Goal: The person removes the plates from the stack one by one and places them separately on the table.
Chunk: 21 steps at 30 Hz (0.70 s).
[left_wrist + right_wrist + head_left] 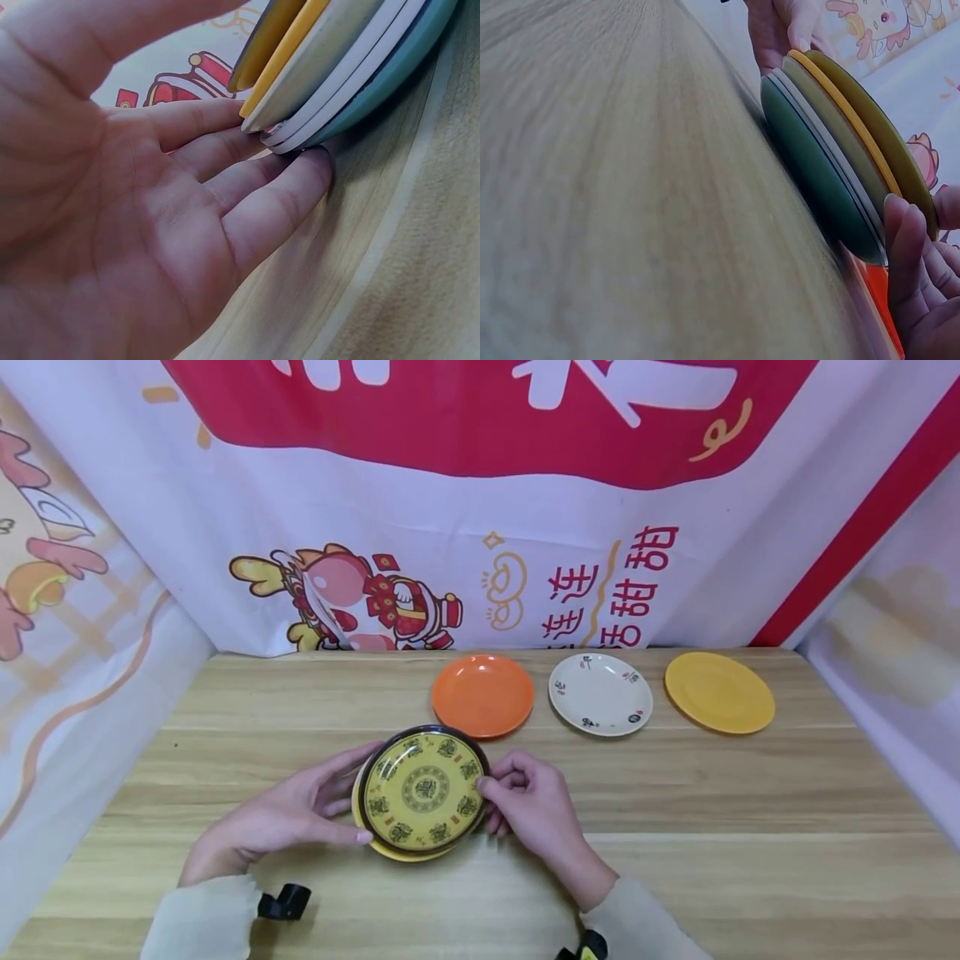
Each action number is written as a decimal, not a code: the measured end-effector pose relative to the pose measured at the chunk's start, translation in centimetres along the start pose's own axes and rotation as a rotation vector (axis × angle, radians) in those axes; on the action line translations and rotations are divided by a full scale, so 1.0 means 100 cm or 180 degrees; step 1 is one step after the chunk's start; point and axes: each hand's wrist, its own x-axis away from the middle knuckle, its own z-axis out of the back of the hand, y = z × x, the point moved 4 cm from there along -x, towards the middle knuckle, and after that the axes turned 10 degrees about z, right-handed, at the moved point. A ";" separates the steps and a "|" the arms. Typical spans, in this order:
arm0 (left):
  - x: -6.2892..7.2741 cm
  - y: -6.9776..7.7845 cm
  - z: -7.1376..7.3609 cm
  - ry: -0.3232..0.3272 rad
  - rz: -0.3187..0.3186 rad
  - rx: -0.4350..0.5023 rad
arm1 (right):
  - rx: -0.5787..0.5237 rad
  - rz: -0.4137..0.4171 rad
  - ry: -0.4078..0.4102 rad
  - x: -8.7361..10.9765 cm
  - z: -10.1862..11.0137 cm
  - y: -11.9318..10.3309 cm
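Observation:
A stack of several plates stands on the table; in the head view its top is a patterned yellow plate (425, 789) with a dark rim. Beneath it shows a plain yellow plate (855, 120), then a cream one (315, 64), thin white rims and a green plate (810, 157) at the bottom. My left hand (292, 806) lies along the stack's left side, fairly straight fingers touching the rims, thumb at the front edge. My right hand (536, 806) pinches the patterned plate's right edge, thumb on top and fingertips beside the rims below.
Along the back of the wooden table (750, 860) lie an orange plate (483, 696), a white plate with small dark marks (601, 695) and a yellow plate (720, 692). The orange plate is close behind the stack. A printed cloth (420, 518) hangs behind the table.

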 end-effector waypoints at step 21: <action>-0.001 -0.001 0.001 0.0003 0.0028 -0.0004 | -0.0122 0.0025 0.0080 0.001 0.001 -0.001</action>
